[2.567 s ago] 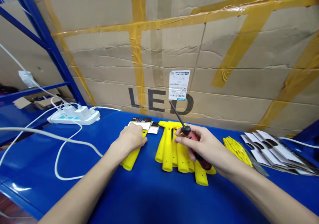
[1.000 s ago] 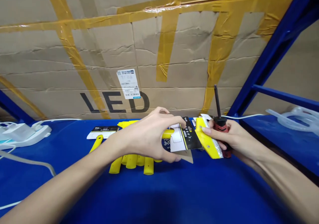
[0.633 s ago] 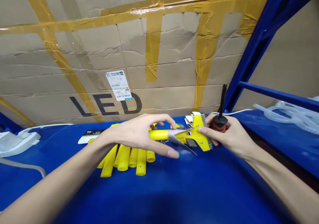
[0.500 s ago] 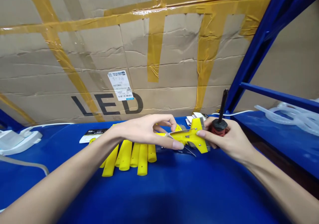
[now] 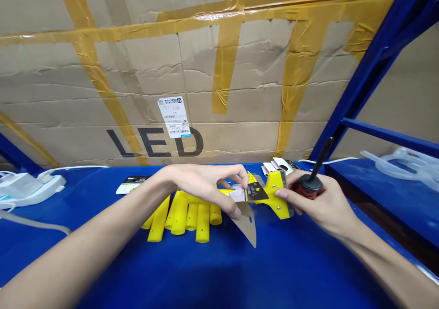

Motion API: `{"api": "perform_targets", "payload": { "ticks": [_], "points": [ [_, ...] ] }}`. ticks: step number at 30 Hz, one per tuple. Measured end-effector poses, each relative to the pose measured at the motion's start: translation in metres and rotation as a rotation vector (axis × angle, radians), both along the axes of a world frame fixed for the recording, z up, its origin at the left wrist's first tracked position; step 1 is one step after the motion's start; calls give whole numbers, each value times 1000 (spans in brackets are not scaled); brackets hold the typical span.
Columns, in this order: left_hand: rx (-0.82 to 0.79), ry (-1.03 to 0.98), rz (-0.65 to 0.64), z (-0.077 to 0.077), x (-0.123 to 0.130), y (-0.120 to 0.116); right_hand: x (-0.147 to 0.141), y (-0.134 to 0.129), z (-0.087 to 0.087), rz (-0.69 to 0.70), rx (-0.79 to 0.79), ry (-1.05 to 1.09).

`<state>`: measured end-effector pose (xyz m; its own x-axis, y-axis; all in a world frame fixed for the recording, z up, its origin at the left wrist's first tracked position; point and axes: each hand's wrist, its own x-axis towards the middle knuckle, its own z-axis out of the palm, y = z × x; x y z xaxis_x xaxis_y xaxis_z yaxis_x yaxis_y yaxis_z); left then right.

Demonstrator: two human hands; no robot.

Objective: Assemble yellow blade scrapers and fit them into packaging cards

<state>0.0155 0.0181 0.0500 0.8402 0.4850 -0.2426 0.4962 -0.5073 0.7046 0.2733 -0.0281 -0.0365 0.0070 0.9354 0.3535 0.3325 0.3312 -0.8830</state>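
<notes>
My left hand (image 5: 202, 185) pinches a folded card sleeve (image 5: 247, 193) with a black label, and its brown flap hangs down below the fingers. The sleeve sits on a yellow plastic scraper (image 5: 274, 194), whose head is next to my right hand (image 5: 318, 201). That hand grips a screwdriver (image 5: 310, 185) with a red and black handle, its black shaft pointing up and to the right. Two fingers of my right hand rest against the scraper head. Just below my left hand lie several yellow scraper handles (image 5: 185, 217), their heads hidden.
The blue table (image 5: 240, 272) holds a stack of printed cards (image 5: 277, 165) behind the scraper and a black-and-white card (image 5: 132, 184) at the back left. A white power strip (image 5: 30, 185) and cable lie left. A large taped carton (image 5: 240, 71) and blue shelf frame (image 5: 363, 84) stand behind.
The card sleeve has turned from edge-on to face-up, with its brown flap now hanging down. The screwdriver shaft leans further right, and the view has shifted slightly.
</notes>
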Motion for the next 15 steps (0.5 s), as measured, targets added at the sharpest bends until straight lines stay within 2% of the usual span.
{"api": "perform_targets", "payload": {
  "ticks": [6,11,13,15],
  "points": [
    [-23,-4,57,0,-7,-1,0,0,3,25,-43,55],
    [262,18,176,-2,-23,-10,11,7,9,29,-152,148],
    [401,2,194,-5,-28,-15,19,10,11,27,-218,190],
    [465,4,197,-7,-34,-16,29,11,12,10,-264,218]
  ]
}}
